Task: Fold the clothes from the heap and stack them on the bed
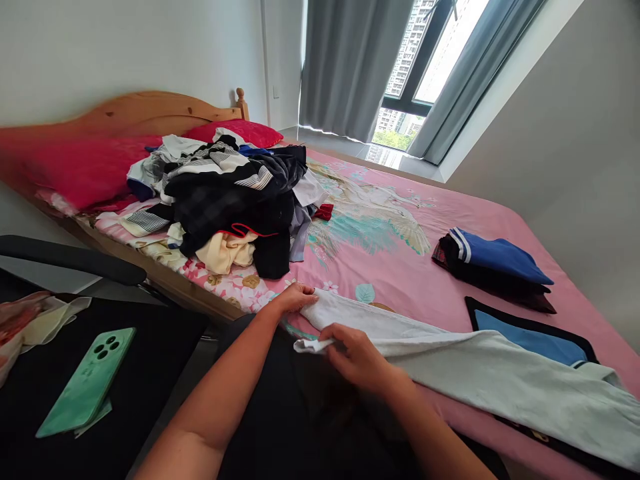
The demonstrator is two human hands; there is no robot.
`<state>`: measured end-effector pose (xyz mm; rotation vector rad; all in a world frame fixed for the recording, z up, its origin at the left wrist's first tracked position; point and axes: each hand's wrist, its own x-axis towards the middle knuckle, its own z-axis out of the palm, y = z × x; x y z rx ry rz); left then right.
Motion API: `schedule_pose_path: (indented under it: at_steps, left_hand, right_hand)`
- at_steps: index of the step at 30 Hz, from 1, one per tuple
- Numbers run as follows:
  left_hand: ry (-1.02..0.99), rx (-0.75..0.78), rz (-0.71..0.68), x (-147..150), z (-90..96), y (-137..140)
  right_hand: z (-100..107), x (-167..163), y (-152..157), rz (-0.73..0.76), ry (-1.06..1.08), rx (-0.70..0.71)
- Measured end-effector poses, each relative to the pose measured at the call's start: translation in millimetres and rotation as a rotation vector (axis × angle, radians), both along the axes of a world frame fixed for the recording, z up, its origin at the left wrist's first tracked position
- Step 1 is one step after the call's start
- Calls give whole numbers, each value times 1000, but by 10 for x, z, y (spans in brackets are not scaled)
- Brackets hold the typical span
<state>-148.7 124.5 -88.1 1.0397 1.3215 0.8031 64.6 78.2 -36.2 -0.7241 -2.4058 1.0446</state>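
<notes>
Pale grey-white trousers [480,363], long and folded lengthwise, stretch across the near side of the bed to the right edge of the view. My left hand [297,298] pinches the far corner of their narrow left end. Nearer to me, my right hand [353,353] is closed on the near edge, and a small flap of cloth sticks out to the left of its fingers. Beneath the trousers, partly covered, lies a flat blue piece with a black border [530,333].
A large heap of mixed clothes [230,193] lies by the red pillows [115,167]. Folded clothes, a blue one [503,259] on top, are stacked on the pink bedsheet [380,273] at right. A green phone [90,380] rests on a black seat at left, below a dark armrest [70,259].
</notes>
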Motion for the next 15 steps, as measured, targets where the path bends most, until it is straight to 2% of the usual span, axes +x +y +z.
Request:
schedule_pose_path:
  at_steps: [3, 7, 11, 15]
  left_hand:
    - [-20, -4, 5, 4, 1, 14]
    - [-47, 35, -17, -2, 7, 14]
    - [-62, 81, -40, -14, 39, -34]
    - [-43, 120, -62, -24, 97, -93]
  right_hand:
    - [-150, -98, 319, -123, 2, 34]
    - [-437, -255, 631, -261, 89, 160]
    - [-594, -347, 712, -345, 152, 215]
    - [-650, -376, 730, -352, 186, 186]
